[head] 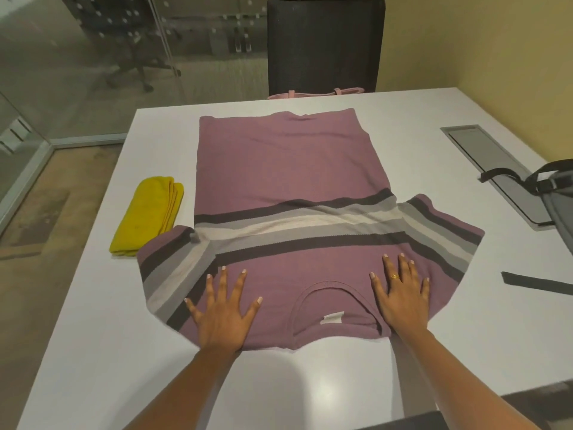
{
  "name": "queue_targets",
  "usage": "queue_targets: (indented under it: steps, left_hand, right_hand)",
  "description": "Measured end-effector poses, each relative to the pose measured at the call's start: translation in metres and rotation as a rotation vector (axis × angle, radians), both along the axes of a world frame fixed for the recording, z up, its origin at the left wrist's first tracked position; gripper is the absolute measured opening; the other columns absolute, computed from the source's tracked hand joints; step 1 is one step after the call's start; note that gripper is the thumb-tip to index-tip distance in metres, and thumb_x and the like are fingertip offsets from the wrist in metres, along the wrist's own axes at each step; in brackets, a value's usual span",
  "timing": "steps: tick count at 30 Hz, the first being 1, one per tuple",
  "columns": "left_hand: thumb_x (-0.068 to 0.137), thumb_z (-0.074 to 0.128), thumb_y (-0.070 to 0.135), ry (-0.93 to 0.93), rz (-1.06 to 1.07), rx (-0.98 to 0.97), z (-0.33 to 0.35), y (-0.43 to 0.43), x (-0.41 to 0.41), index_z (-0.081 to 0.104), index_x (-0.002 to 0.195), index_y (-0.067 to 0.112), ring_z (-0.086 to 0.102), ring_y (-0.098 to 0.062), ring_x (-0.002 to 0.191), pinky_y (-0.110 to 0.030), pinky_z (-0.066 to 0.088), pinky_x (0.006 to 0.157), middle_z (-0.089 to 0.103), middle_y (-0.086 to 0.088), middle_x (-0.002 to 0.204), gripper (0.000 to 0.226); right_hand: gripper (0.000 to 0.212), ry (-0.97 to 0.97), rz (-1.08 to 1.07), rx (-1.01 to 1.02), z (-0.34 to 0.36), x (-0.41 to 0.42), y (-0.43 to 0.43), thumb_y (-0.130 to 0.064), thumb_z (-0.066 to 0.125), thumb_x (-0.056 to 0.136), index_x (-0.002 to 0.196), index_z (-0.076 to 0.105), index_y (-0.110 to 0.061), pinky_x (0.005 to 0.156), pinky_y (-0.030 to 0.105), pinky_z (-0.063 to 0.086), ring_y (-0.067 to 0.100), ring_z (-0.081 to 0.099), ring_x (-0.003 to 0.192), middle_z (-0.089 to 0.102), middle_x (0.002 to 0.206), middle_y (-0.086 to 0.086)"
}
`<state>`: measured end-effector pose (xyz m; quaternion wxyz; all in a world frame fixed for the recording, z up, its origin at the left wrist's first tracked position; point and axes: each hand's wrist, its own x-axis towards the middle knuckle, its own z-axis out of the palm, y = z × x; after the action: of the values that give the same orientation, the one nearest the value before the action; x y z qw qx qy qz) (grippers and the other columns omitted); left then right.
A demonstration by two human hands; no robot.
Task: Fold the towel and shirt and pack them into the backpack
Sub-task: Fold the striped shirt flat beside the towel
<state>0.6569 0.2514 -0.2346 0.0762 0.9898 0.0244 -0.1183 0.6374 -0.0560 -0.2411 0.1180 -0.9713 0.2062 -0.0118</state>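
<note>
Spread flat across the middle of the white table (93, 336): the purple striped shirt (285, 169), collar toward the bottom of the frame, hem toward the black chair (324, 41) at top centre. Pressed palm-down on the shoulders, fingers splayed and gripping nothing: left hand (221, 315) left of the neckline, right hand (401, 301) right of it. Folded yellow towel (145, 215) just left of the shirt; grey backpack (558, 197) at the right edge.

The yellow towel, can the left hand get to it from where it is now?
Probably yes. The folded yellow towel lies uncovered on the table, left of the shirt. The left hand rests flat on the shirt, and nothing stands between them.
</note>
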Motion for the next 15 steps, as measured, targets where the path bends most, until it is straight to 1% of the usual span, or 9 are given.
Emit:
queue_targets:
  steps: [1,2,3,5,6,7,9,12,15]
  left_hand:
    - [0.047,-0.036,0.08,0.002,-0.002,-0.012,0.002,0.001,-0.002,-0.004,0.145,0.04,-0.007,-0.023,0.146,-0.061,0.001,0.111,-0.009,0.004,0.158,0.111]
    - [0.058,-0.026,0.081,0.0,-0.008,-0.025,0.003,0.003,-0.002,-0.002,0.146,0.038,-0.005,-0.022,0.146,-0.06,0.003,0.112,-0.007,0.005,0.158,0.101]
    - [0.07,-0.012,0.078,-0.004,-0.018,-0.034,0.004,0.006,-0.002,0.0,0.147,0.037,-0.004,-0.021,0.146,-0.059,0.004,0.113,-0.006,0.005,0.158,0.088]
    - [0.087,0.015,0.068,-0.007,-0.025,-0.047,0.007,0.01,-0.002,0.006,0.147,0.035,-0.001,-0.019,0.146,-0.058,0.007,0.114,-0.003,0.006,0.158,0.07]
    - [0.09,0.024,0.063,-0.007,-0.019,-0.057,0.009,0.011,-0.001,0.009,0.147,0.033,0.001,-0.019,0.146,-0.058,0.008,0.113,-0.001,0.006,0.158,0.066]
    - [0.091,0.029,0.06,-0.006,-0.006,-0.069,0.011,0.011,0.0,0.012,0.147,0.032,0.003,-0.019,0.146,-0.058,0.009,0.113,0.002,0.006,0.158,0.065]
    - [0.091,0.033,0.058,-0.007,0.021,-0.083,0.014,0.008,0.001,0.017,0.147,0.031,0.005,-0.019,0.146,-0.058,0.01,0.113,0.005,0.005,0.158,0.064]
    - [0.091,0.034,0.057,-0.018,0.032,-0.084,0.016,0.003,0.0,0.019,0.147,0.029,0.004,-0.02,0.146,-0.058,0.008,0.113,0.006,0.002,0.158,0.064]
    - [0.092,0.035,0.055,-0.039,0.008,-0.08,0.019,-0.002,-0.002,0.02,0.146,0.027,0.002,-0.02,0.146,-0.057,0.004,0.114,0.005,0.0,0.158,0.063]
  right_hand:
    - [0.071,-0.004,0.002,0.014,0.0,0.0,-0.001,-0.058,0.019,0.085,0.145,0.029,-0.023,0.115,0.047,0.006,0.027,0.015,0.144,0.022,0.155,0.008]
    - [0.07,-0.015,-0.004,0.043,0.001,0.001,-0.002,-0.057,0.021,0.085,0.144,0.033,-0.021,0.115,0.047,0.008,0.028,0.018,0.143,0.025,0.153,0.009]
    - [0.068,-0.039,-0.024,0.092,0.003,0.003,-0.004,-0.055,0.024,0.087,0.141,0.038,-0.017,0.114,0.047,0.013,0.03,0.025,0.14,0.031,0.151,0.01]
    - [0.055,-0.135,-0.09,0.222,0.01,0.007,-0.009,-0.045,0.036,0.093,0.129,0.051,-0.007,0.108,0.047,0.03,0.034,0.042,0.128,0.047,0.138,0.016]
    - [0.043,-0.196,-0.135,0.281,0.013,0.008,-0.011,-0.035,0.043,0.095,0.121,0.056,-0.003,0.102,0.046,0.038,0.035,0.049,0.119,0.054,0.129,0.019]
    - [0.034,-0.254,-0.183,0.317,0.017,0.009,-0.014,-0.024,0.048,0.095,0.115,0.059,0.0,0.097,0.045,0.042,0.036,0.053,0.113,0.058,0.121,0.02]
    - [0.024,-0.329,-0.293,0.346,0.022,0.008,-0.022,-0.012,0.053,0.092,0.108,0.062,0.003,0.093,0.044,0.045,0.036,0.056,0.106,0.06,0.114,0.021]
    - [0.022,-0.403,-0.511,0.396,0.03,0.008,-0.035,-0.006,0.055,0.089,0.108,0.063,0.003,0.096,0.044,0.044,0.038,0.053,0.109,0.057,0.118,0.02]
    - [0.028,-0.421,-0.764,0.479,0.037,0.009,-0.052,-0.007,0.057,0.088,0.115,0.06,0.002,0.097,0.045,0.042,0.039,0.047,0.116,0.053,0.126,0.02]
